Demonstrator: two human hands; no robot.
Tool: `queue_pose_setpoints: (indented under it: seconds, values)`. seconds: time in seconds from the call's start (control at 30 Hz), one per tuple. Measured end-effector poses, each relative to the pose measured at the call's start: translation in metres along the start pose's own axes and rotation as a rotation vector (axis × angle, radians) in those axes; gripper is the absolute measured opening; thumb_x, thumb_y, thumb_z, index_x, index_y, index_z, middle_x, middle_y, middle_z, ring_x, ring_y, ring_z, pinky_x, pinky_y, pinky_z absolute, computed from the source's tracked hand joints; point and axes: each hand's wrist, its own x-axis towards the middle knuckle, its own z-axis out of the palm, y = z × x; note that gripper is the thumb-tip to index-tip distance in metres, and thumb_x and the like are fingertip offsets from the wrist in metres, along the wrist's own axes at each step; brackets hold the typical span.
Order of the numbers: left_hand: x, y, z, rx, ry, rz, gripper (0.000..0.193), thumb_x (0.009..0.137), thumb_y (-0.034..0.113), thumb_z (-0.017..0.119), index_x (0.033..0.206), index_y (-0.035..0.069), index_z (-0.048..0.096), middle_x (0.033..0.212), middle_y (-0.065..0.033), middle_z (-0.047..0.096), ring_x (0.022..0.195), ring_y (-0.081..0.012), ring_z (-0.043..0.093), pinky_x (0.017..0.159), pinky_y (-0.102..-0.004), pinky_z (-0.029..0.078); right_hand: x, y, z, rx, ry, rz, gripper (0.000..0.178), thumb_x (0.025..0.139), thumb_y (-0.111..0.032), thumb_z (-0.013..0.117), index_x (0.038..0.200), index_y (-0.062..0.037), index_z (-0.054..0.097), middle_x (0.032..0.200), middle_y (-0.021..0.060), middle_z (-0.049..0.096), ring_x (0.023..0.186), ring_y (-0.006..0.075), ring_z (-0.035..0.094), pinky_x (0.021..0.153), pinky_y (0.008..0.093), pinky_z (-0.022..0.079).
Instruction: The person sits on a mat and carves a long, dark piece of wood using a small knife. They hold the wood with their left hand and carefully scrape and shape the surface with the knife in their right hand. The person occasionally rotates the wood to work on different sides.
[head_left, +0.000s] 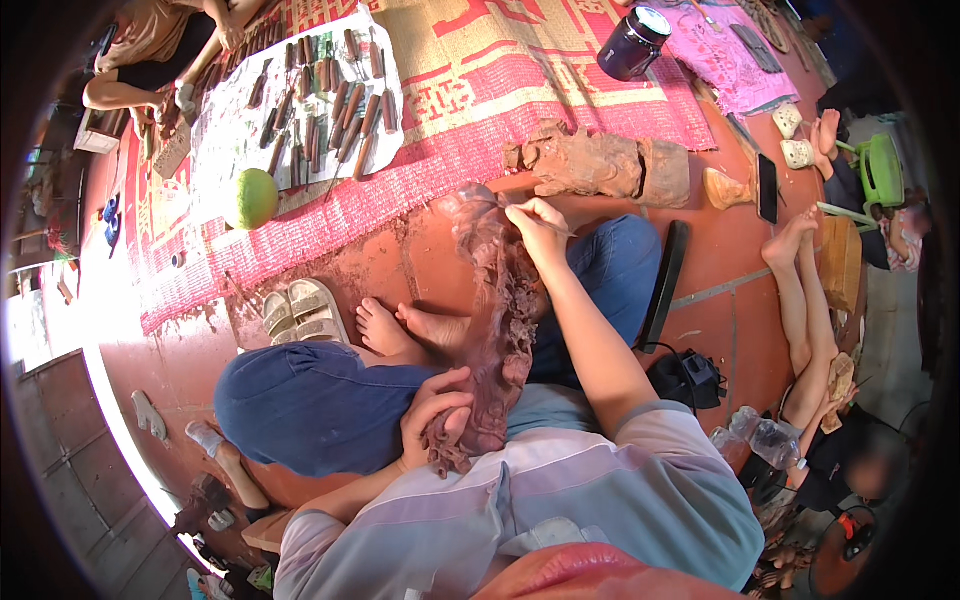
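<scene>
Sitting cross-legged on the tiled floor [740,330], the person props a long reddish-brown wood carving [497,320] lengthwise across the lap, its near end against the belly and its far end pointing out past the knees, so the legs cradle it. The left hand [437,412] curls round the carving's near end, its grip closed on the wood to keep it from rolling. The right hand [538,220] reaches to the far end, fingers pinched shut on a thin carving tool [520,208] whose tip touches the wood there. A second, rougher carved block [600,165] lies just beyond, at the edge of a red woven mat [470,90]. Chisels [320,100] lie in rows on a white cloth farther off, beside a green round fruit [250,198]; sandals [305,312] sit near the bare feet.
</scene>
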Motion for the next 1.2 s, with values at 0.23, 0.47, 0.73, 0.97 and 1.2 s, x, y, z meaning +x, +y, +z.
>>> queue_pose_setpoints:
  seconds: [0.23, 0.47, 0.73, 0.97, 1.2]
  values:
    - [0.0, 0.005, 0.0, 0.001, -0.02, -0.029, 0.016, 0.084, 0.007, 0.064, 0.1, 0.006, 0.063, 0.118, -0.0214, 0.056, 0.106, -0.031, 0.056, 0.092, -0.0376, 0.044, 0.018, -0.007, 0.004, -0.078, -0.004, 0.043, 0.017, 0.074, -0.021, 0.07, 0.076, -0.0044, 0.067, 0.067, 0.0028, 0.066, 0.063, 0.0065, 0.058, 0.062, 0.0239, 0.045]
    - [0.0, 0.001, 0.0, -0.003, -0.004, 0.019, 0.015, 0.084, 0.006, 0.064, 0.099, 0.006, 0.063, 0.119, -0.0211, 0.056, 0.107, -0.0302, 0.056, 0.092, -0.0368, 0.043, 0.026, -0.005, -0.007, -0.202, -0.094, 0.105, 0.015, 0.075, -0.019, 0.07, 0.075, -0.0043, 0.067, 0.07, 0.0019, 0.066, 0.064, 0.0067, 0.057, 0.062, 0.0233, 0.044]
    - [0.003, 0.003, -0.002, -0.002, -0.03, -0.003, 0.015, 0.086, 0.007, 0.062, 0.1, 0.004, 0.062, 0.118, -0.0212, 0.056, 0.108, -0.0308, 0.055, 0.091, -0.036, 0.044, 0.02, -0.014, -0.038, 0.294, -0.113, 0.423, 0.012, 0.077, -0.017, 0.071, 0.076, -0.0081, 0.062, 0.076, 0.0041, 0.065, 0.069, 0.0116, 0.061, 0.065, 0.0232, 0.047]
    - [0.012, 0.004, 0.004, 0.02, 0.019, 0.074, 0.012, 0.087, 0.01, 0.061, 0.096, 0.002, 0.059, 0.116, -0.0201, 0.056, 0.107, -0.0283, 0.055, 0.093, -0.0369, 0.043, 0.1, -0.14, -0.051, 0.681, -0.02, 0.001, 0.017, 0.084, -0.015, 0.065, 0.093, -0.0028, 0.059, 0.091, 0.0101, 0.065, 0.085, 0.0208, 0.065, 0.078, 0.0332, 0.054]
    - [0.042, 0.025, 0.008, 0.076, 0.001, 0.115, 0.014, 0.087, 0.014, 0.063, 0.096, 0.003, 0.064, 0.11, -0.0164, 0.059, 0.101, -0.0272, 0.057, 0.089, -0.0341, 0.044, 0.092, -0.336, -0.098, 0.679, 0.167, -0.825, 0.009, 0.083, -0.011, 0.063, 0.084, -0.005, 0.057, 0.087, 0.012, 0.065, 0.085, 0.0212, 0.065, 0.083, 0.0328, 0.052]
